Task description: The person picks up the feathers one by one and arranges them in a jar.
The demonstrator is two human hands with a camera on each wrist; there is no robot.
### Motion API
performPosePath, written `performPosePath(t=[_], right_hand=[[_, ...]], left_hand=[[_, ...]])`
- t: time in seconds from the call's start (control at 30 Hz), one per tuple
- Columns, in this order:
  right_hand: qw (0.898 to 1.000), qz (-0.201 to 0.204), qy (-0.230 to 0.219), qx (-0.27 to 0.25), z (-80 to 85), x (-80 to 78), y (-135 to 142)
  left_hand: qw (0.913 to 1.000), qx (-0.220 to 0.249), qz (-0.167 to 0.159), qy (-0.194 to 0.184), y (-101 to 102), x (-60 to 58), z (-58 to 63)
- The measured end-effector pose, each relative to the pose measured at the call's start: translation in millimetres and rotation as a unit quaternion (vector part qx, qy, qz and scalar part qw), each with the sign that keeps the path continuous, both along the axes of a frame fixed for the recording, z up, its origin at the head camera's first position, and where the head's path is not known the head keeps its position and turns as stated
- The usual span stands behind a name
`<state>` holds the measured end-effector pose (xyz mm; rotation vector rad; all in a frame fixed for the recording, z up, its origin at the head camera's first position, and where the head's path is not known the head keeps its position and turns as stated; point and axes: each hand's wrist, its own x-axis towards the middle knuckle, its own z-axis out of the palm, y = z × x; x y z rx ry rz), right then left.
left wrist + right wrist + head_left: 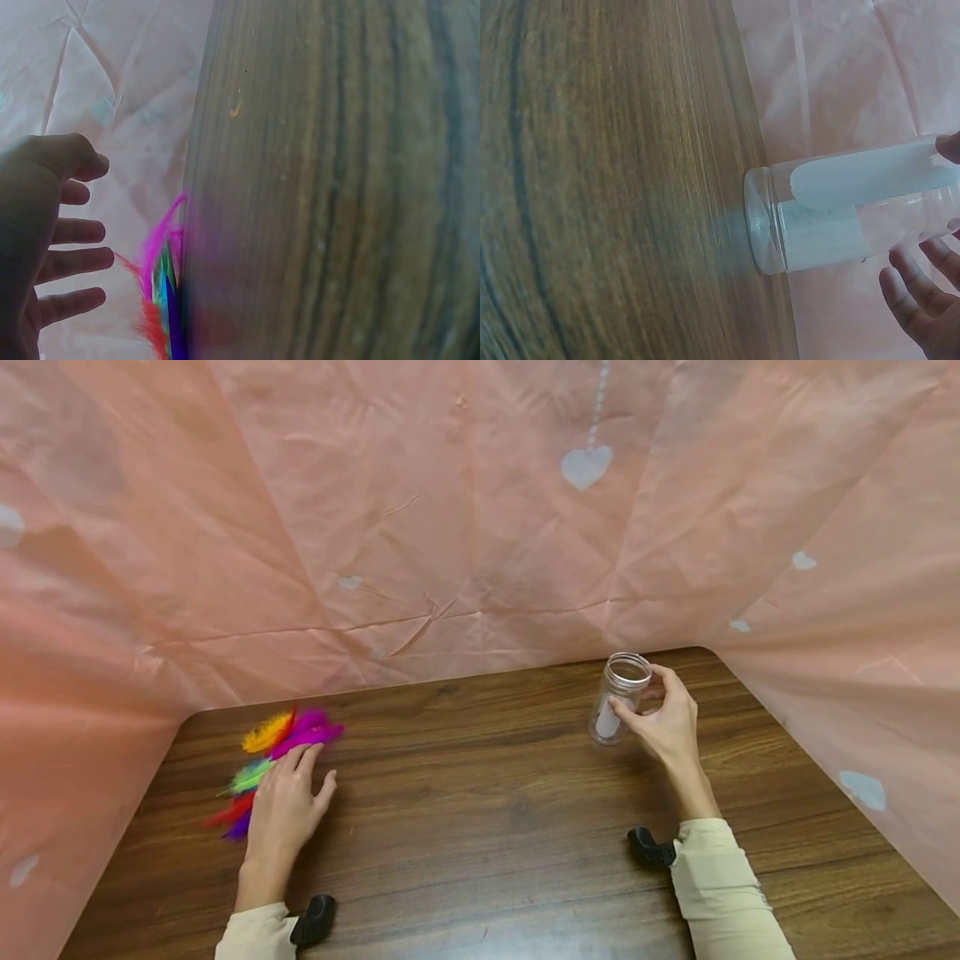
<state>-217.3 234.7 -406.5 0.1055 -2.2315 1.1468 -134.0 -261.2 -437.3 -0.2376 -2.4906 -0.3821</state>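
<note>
Left hand [285,802]: back up, fingers [75,262] parted, slightly bent; left thumb [326,789] out to the side. Right hand [670,727]: gripping, right thumb [624,711] opposite bent fingers. Both forearms [738,906] reach forward, well apart; pale sleeves [257,935] end short of the bare wrists [693,792].

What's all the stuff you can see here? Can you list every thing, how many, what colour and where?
Table: one, brown wood grain, under everything
Sheet: count unclear, peach, behind and beside the table
Hearts: several, pale, printed on the sheet
Feathers: several overlapping, orange, red, magenta, green and purple, left part of the table
Jar: one, clear, no lid on, back right
Label: at least one, white, on the jar
Wrist gadgets: two, black, one by each wrist
Sleeves: two, cream, on the forearms
Left grip: one, at the feathers, fingers spread
Right grip: one, holding the jar
</note>
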Motion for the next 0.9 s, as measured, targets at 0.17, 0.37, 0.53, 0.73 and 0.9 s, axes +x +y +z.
performPosePath(t=[0.17,0.37,0.53,0.73,0.9], right_hand=[[1.0,0.005,0.003,0.005,1.2,-0.3,-2],[1.0,0.016,-0.009,0.004,1.1,0.7,-5],[1.0,0.018,-0.018,0.004,-0.1,2.1,-7],[0.999,0.022,-0.023,0.001,1.4,4.1,-11],[0.999,0.03,-0.029,0.006,2.9,6.1,-15]], left_hand=[[1.0,0.003,-0.001,-0.004,-2,-0.2,0.6],[1.0,0.006,0.0,-0.008,-5,-1.4,-0.3],[0.9999,0.007,-0.002,-0.009,-5,-1.2,-0.3],[0.9999,0.005,0.001,-0.015,-5,-1.5,0.5],[0.9998,0.003,0.005,-0.019,-7,-0.8,0.3]])
